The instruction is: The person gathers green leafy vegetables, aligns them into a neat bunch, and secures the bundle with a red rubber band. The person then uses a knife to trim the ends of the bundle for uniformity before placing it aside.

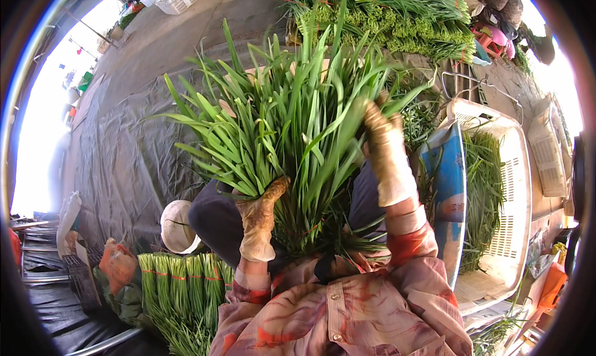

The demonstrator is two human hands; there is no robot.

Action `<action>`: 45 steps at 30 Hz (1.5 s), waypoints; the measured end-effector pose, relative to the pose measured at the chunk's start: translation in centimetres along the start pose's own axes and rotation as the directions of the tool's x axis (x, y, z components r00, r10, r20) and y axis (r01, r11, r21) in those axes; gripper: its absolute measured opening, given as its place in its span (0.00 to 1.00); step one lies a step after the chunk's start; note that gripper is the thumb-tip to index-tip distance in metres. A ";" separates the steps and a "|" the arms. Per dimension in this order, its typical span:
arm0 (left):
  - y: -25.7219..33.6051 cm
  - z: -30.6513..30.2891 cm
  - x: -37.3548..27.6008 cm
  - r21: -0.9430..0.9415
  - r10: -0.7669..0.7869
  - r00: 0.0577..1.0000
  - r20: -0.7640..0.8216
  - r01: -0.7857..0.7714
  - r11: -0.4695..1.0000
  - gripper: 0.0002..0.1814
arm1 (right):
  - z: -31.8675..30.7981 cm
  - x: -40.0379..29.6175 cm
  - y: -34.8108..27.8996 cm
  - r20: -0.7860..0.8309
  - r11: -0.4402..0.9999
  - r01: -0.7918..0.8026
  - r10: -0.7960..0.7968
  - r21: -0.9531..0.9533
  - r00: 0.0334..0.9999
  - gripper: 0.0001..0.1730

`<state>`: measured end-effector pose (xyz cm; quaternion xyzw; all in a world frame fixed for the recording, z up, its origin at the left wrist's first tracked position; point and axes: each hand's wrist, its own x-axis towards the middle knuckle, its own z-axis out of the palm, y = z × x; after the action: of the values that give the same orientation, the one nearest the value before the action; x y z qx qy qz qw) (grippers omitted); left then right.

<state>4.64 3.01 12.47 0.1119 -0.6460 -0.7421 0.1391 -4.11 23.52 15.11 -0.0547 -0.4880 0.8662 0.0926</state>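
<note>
A large loose bunch of long flat green leaves (298, 137), resembling garlic chives, fans out before me between my knees. A red band (313, 229) crosses its lower part. My left hand (260, 211), in a stained, thin glove, is closed around a clump at the bunch's left side, thumb laid over the leaves. On the right side, my right hand (385, 146), gloved too, is among the leaf tips and blurred by motion. Leaves hide its fingertips, so whether it grips any is unclear.
Banded green bundles (186, 281) stand at lower left beside a white bucket (179, 228). A plastic crate (517, 207) holding loose leaves is at right, with a blue sheet (442, 169) along its side. Stacked bundles (386, 25) lie ahead. Dark plastic sheeting (135, 146) covers the ground.
</note>
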 end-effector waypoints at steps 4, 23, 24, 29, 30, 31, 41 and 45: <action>-0.6 0.1 0.1 0.015 0.020 0.999 0.026 -0.020 1.000 0.18 | 0.9 1.5 -6.6 0.159 0.725 0.678 -0.660 -0.124 0.734 0.31; -1.7 1.1 -0.6 0.064 -0.122 0.985 0.119 0.115 0.991 0.20 | 2.2 3.2 -0.7 0.875 -0.137 0.885 -0.277 -0.445 0.397 0.09; -1.9 1.1 -0.5 0.070 -0.135 0.982 0.130 0.126 0.990 0.20 | 2.3 3.6 -0.3 0.790 0.120 0.872 -0.379 -0.475 0.482 0.07; -2.4 0.9 -0.6 -0.011 -0.164 0.976 0.142 0.168 0.986 0.21 | -1.1 9.6 -1.9 0.135 0.806 0.530 -0.513 -0.263 0.848 0.07; -2.4 0.8 -0.5 -0.001 -0.133 0.980 0.147 0.134 0.991 0.21 | -2.8 10.6 -2.7 0.141 0.742 0.519 -0.512 -0.425 0.848 0.11; -2.4 0.7 -0.6 -0.002 -0.124 0.982 0.140 0.126 0.992 0.21 | -4.5 11.7 -3.7 0.156 0.534 0.479 -0.539 -0.696 0.828 0.15; -2.4 1.0 -0.3 0.059 -0.112 0.989 0.097 0.106 0.993 0.20 | -1.4 2.0 -9.3 0.753 0.203 0.856 -0.410 -0.475 0.515 0.30; -2.6 1.2 -0.5 0.061 -0.090 0.991 0.097 0.084 0.995 0.20 | 1.7 -1.8 -5.6 0.897 -0.330 0.842 -0.270 -0.427 0.349 0.35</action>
<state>4.53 4.57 10.07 0.1068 -0.6675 -0.7335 0.0709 -2.09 24.51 20.81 0.3658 -0.8515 0.1192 0.3564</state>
